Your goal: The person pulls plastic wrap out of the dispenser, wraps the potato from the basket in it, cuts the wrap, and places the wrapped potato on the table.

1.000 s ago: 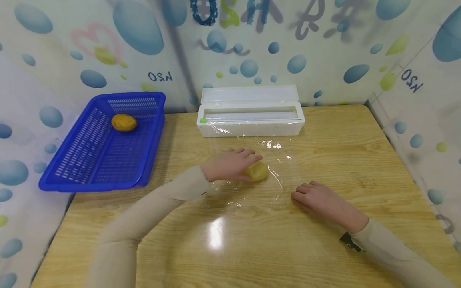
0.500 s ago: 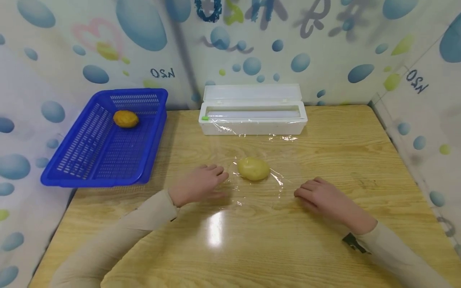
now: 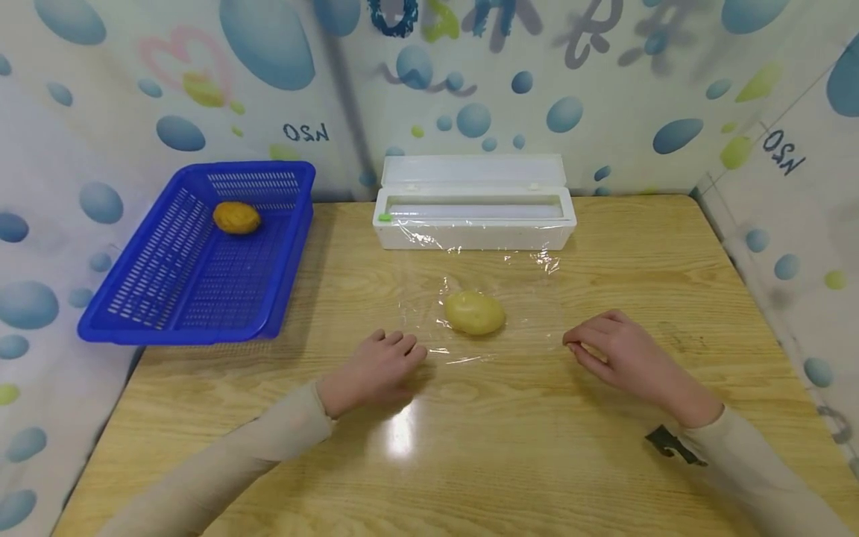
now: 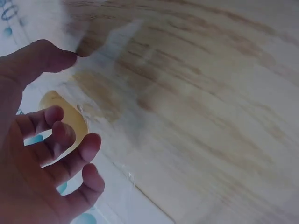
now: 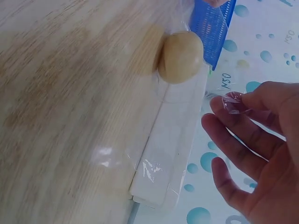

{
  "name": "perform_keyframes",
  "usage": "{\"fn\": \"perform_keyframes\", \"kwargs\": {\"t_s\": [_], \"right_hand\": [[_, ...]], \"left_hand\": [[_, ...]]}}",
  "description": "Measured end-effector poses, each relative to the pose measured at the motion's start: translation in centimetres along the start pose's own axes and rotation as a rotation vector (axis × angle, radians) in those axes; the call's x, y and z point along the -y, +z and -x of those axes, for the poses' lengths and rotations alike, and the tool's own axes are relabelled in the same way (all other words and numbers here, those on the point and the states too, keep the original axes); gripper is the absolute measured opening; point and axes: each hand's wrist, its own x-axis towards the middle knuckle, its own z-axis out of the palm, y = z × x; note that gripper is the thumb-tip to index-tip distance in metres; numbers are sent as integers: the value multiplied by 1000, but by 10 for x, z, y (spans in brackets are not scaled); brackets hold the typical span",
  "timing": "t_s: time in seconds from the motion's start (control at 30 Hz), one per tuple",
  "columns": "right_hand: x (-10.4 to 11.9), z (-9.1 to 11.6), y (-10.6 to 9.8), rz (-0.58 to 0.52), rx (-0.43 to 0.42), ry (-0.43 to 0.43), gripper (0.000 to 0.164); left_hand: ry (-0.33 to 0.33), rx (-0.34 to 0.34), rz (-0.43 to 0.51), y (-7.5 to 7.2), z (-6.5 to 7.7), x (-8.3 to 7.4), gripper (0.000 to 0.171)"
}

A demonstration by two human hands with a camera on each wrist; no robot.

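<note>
A pale yellow potato (image 3: pixel 474 312) lies on a sheet of clear plastic wrap (image 3: pixel 537 298) in the middle of the table. The wrap runs back to the white dispenser box (image 3: pixel 475 237), whose lid stands up. My right hand (image 3: pixel 634 362) pinches the wrap's right front corner; the right wrist view shows the film (image 5: pixel 232 103) between thumb and forefinger. To the left of the potato, my left hand (image 3: pixel 372 373) hovers near the wrap's left front corner. In the left wrist view its thumb (image 4: pixel 51 58) is apart from the loosely bent fingers, with nothing between them.
A blue plastic basket (image 3: pixel 291 276) stands at the back left, holding one darker, orange-yellow potato-shaped item (image 3: pixel 236 217). A patterned wall (image 3: pixel 268 74) rises behind the table (image 3: pixel 470 462). A dark strap (image 3: pixel 674 445) hangs at my right wrist.
My left hand has let go of the potato and drawn back to the left and toward me. My right hand has shifted slightly right, its thumb and forefinger now together on the wrap.
</note>
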Motion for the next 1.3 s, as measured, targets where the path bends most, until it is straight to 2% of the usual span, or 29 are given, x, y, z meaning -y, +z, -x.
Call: {"fn": "perform_keyframes", "kwargs": {"t_s": [0.1,0.2,0.43,0.73,0.87,0.93,1.0,1.07,1.2,1.3], "right_hand": [[0,1,-2,-4,-3,3,52],[0,3,-3,-5,3,3,53],[-1,9,-3,-12,32,1,53],[0,18,3,-45,90,-5,48],[2,23,8,-71,124,-5,19],[3,25,10,-76,143,9,4],[5,26,11,-72,159,23,16],[5,28,13,-61,171,32,21],[6,29,14,-45,181,37,19],[6,29,14,-39,180,37,17]], "left_hand": [[7,-5,-19,-4,7,3,27],[0,26,-13,-8,15,6,16],[32,75,27,-14,27,6,17],[48,123,13,-17,32,-5,13],[43,141,31,-17,33,-9,10],[36,154,34,-17,33,-9,13],[25,169,35,-18,34,-10,16],[22,177,35,-18,35,-10,16],[26,170,39,-17,35,-10,13],[30,138,47,-19,34,-7,11]]}}
